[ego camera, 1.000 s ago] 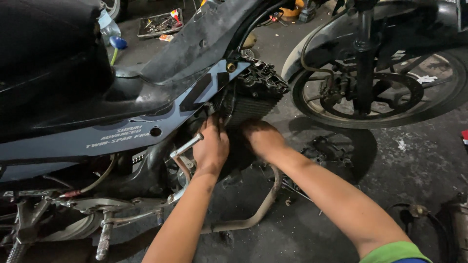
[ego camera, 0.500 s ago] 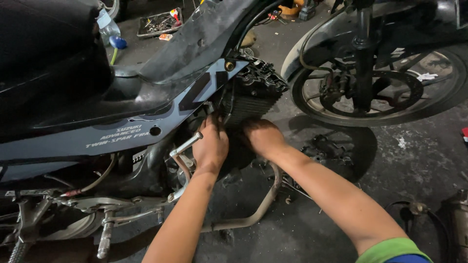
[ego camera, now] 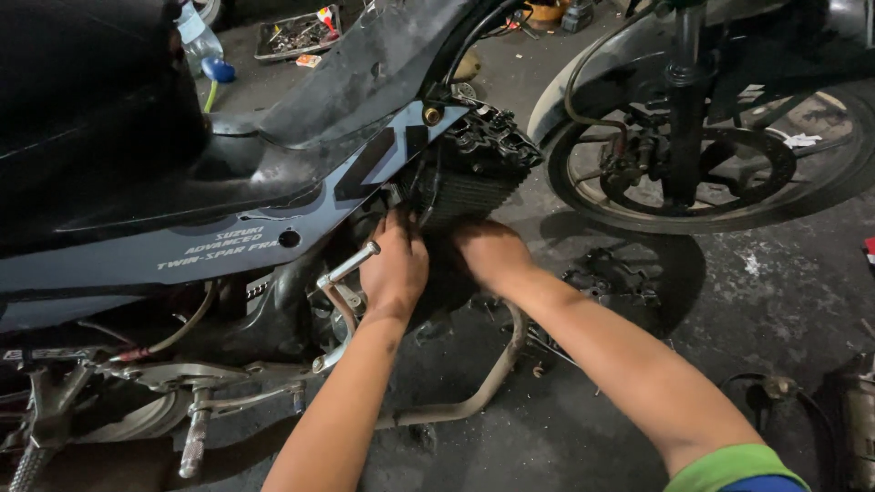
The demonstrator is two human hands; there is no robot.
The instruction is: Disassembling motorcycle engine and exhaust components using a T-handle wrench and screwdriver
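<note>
A grey-blue motorcycle (ego camera: pixel 228 246) with its side covers off fills the left of the head view. My left hand (ego camera: pixel 397 264) reaches into the gap under the frame, fingers pressed against the dark finned engine cylinder (ego camera: pixel 465 187). My right hand (ego camera: pixel 490 253) sits just right of it, also against the lower side of the engine. The fingertips of both hands are hidden behind the engine, so what they grip cannot be seen. A silver kick-start lever (ego camera: pixel 342 273) stands just left of my left hand.
The front wheel (ego camera: pixel 711 155) with its fork stands at upper right. An exhaust pipe (ego camera: pixel 483 383) curves under my arms. Loose dark engine parts (ego camera: pixel 606 282) lie on the concrete floor. A tray of tools (ego camera: pixel 296 35) and a plastic bottle (ego camera: pixel 199 41) sit behind the bike.
Both hands stay at the engine; they shift only slightly, the left hand a little lower against the cylinder.
</note>
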